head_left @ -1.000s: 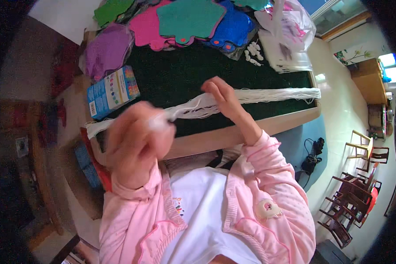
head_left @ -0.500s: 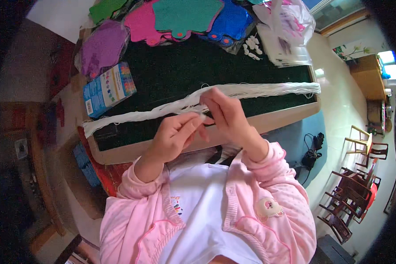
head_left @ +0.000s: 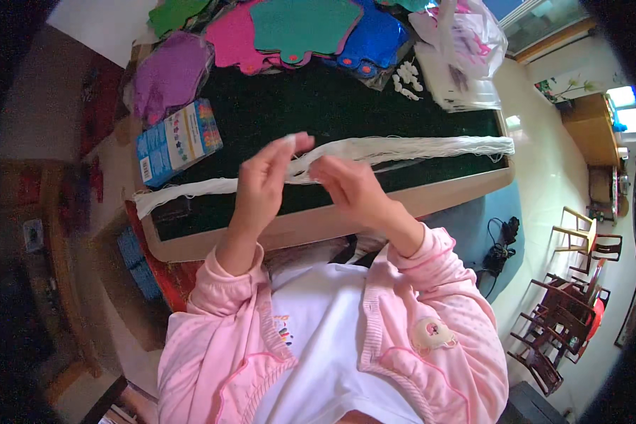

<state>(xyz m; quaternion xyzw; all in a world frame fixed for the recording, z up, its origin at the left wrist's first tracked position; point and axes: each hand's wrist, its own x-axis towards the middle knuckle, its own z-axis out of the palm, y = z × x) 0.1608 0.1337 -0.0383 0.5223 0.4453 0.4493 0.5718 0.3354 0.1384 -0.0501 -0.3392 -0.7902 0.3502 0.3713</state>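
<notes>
A long hank of white thread [head_left: 431, 146] lies across the dark green tabletop [head_left: 275, 106], bunched near its middle. Above its left half is my left hand [head_left: 260, 185], fingers pointing up and pressed together, fingertips slightly blurred. My right hand [head_left: 353, 189] is beside it at the hank's middle, its fingers curled toward the thumb in a pinch. A gap separates the two hands. Whatever sits between the fingertips of either hand, if anything, is too fine to make out.
A blue box [head_left: 179, 141] stands at the left. Beyond it lie purple [head_left: 169, 74], pink [head_left: 233, 39], teal [head_left: 297, 28] and blue [head_left: 374, 42] flat pieces in clear wrap. Small white pieces [head_left: 407, 80] and a plastic bag [head_left: 466, 42] are at the far right.
My left hand has risen and turned upward, away from my right hand. The right hand has dropped a little, and the fingertips that were close together are apart.
</notes>
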